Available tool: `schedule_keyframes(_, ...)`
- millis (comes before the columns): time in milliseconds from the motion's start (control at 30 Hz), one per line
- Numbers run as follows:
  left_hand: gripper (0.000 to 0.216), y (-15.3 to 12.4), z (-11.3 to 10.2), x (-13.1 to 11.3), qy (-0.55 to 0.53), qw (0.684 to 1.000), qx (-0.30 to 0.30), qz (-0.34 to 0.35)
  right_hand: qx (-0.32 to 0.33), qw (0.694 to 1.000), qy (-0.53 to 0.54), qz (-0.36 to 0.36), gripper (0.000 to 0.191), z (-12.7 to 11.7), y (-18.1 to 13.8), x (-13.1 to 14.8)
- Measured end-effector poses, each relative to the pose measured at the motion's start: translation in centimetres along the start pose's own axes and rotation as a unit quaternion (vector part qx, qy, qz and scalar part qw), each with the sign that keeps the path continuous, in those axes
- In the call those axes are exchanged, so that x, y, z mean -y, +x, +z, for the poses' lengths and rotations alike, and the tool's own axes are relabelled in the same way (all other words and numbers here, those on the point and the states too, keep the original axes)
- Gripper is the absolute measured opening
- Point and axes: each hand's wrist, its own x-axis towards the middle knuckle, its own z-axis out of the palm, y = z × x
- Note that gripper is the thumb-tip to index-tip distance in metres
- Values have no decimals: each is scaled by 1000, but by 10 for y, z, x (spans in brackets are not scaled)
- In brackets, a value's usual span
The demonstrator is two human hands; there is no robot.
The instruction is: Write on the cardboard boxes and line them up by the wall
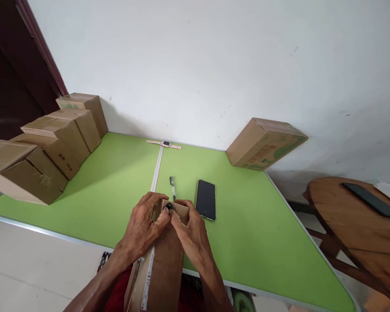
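Note:
A long cardboard box [165, 268] stretches from my lap over the near table edge, with a white printed strip along its left side. At its far end lies a small black round object [170, 206], largely covered by my fingers, so its kind is unclear. My left hand [144, 221] is closed there, thumb and fingertips pressed against the black object. From the other side my right hand [193, 229] pinches at the same spot, its index finger bent over the box's end. Just beyond are a pen [172, 186] and a black smartphone [206, 199], both flat on the green table.
Several cardboard boxes [61, 143] stand in a row on the left of the green table [260, 229]. Another box [266, 143] sits at the back right corner. A watch [165, 143] lies by the wall. On the right, a wooden table [351, 221] holds a dark flat device [372, 199].

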Motion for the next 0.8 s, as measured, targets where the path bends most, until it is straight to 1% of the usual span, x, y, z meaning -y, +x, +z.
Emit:
schedule_keyframes(67, 24, 2, 2, -2, 13, 1000, 8, -4, -7, 1000, -3, 13, 51, -3, 2, 1)
schedule_keyframes(167, 27, 4, 2, 2, 31, 999, 35, 8, 18, 1000, 14, 5, 47, -10, 3, -3)
schedule_keyframes(233, 33, 1, -2, 8, 31, 997, 64, 29, 38, 998, 44, -10, 51, -15, 2, -12)
schedule_keyframes(300, 46, -4, -7, 16, 24, 995, 89, 50, 33, 997, 71, -19, 61, -21, 3, -23)
schedule_keyframes(333, 55, -7, -10, 20, 22, 994, 94, 55, 22, 998, 53, -19, 65, -23, 6, -28)
schedule_keyframes(400, 67, -13, -16, 28, 20, 994, 94, 53, 0, 999, -50, -13, 64, -23, 16, -36)
schedule_keyframes(433, 70, -15, -18, 32, 18, 994, 92, 50, -8, 993, -117, -8, 57, -22, 23, -38)
schedule_keyframes(500, 73, -19, -19, 37, 9, 995, 92, 46, -14, 976, -217, 8, 31, -15, 43, -41)
schedule_keyframes(567, 72, -20, -19, 42, -6, 995, 93, 45, -23, 971, -236, 31, 12, -6, 64, -42)
schedule_keyframes(633, 71, -21, -18, 46, -22, 994, 98, 41, -30, 970, -235, 52, 3, 1, 82, -45)
schedule_keyframes(667, 72, -22, -17, 48, -30, 994, 102, 38, -30, 972, -226, 58, 5, 2, 88, -46)
schedule_keyframes(733, 75, -23, -16, 51, -54, 992, 111, 30, -22, 980, -188, 57, 22, -2, 95, -49)
schedule_keyframes(800, 77, -23, -16, 53, -81, 990, 116, 21, -1, 992, -116, 39, 36, -12, 93, -49)
